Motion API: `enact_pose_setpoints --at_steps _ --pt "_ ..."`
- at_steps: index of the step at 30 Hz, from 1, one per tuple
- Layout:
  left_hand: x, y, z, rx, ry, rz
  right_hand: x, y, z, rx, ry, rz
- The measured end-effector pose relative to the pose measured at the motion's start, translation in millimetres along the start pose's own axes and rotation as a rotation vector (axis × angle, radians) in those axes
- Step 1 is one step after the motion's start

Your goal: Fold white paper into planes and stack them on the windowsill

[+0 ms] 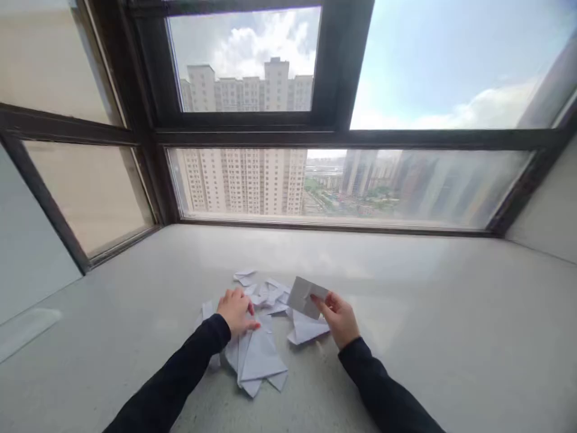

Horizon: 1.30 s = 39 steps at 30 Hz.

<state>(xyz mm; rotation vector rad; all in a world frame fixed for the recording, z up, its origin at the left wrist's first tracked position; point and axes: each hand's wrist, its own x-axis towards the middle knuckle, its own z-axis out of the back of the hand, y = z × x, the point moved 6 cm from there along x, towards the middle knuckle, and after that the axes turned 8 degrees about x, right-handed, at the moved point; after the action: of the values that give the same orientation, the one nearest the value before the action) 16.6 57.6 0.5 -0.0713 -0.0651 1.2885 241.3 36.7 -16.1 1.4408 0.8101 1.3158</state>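
My right hand (341, 320) pinches a folded piece of paper (301, 296) between thumb and fingers. The paper is flat, roughly square, in grey shade, and held up over the sill. My left hand (235, 313) rests over a loose pile of white folded papers, fingers bent and thumb apart from them; I see nothing gripped in it. Below its thumb lie overlapping folded sheets (264, 358). More creased pieces (269, 294) lie beyond, between the hands. Under the held piece is another folded paper (307, 328).
Everything lies on a glossy white window sill (406, 288). Dark window frames (333, 228) border it at the back and left, with glass panes above. A white wall (547, 207) closes the right side. Tall buildings (246, 180) stand outside.
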Motion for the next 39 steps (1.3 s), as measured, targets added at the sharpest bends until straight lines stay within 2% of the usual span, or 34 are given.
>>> enact_pose_setpoints --at_steps 3,6,9,14,17,19,21,23,26,28,32,35,39 --pt "5 9 4.7 -0.117 -0.02 0.006 -4 2 -2 -0.035 -0.013 0.019" --pt "7 20 10.9 -0.298 -0.134 0.051 -5 5 -4 -0.046 -0.006 0.029" --pt "4 30 22.3 -0.458 -0.342 0.065 -5 6 -6 -0.033 0.019 0.01" --pt "-8 35 48.7 -0.648 -0.7 -0.04 -6 6 -10 0.037 0.023 -0.015" --pt "-16 43 59.7 -0.89 -0.894 -0.057 -7 5 -14 0.056 0.046 -0.022" --pt "-21 51 61.4 -1.08 -0.991 -0.007 -8 6 -16 0.029 0.072 -0.018" --pt "-19 54 55.8 -1.219 -0.913 0.067 -10 9 -18 -0.024 0.097 0.001" --pt "-12 44 45.1 -1.262 -0.675 0.084 -12 18 -20 -0.094 0.125 0.064" --pt "-7 12 27.9 -1.185 -0.317 -0.061 -19 35 -28 -0.196 0.198 0.214" --pt "-8 -9 19.9 -1.096 -0.196 -0.176 -24 41 -36 -0.219 0.273 0.274" --pt "-14 -32 10.4 -1.019 -0.085 -0.293 -29 35 -47 -0.218 0.377 0.228" --pt "-16 -36 6.9 -1.064 -0.035 -0.309 -28 27 -46 -0.276 0.352 0.184" --pt "-18 -39 6.5 -0.999 -0.038 -0.359 -28 30 -45 -0.344 0.324 0.242"
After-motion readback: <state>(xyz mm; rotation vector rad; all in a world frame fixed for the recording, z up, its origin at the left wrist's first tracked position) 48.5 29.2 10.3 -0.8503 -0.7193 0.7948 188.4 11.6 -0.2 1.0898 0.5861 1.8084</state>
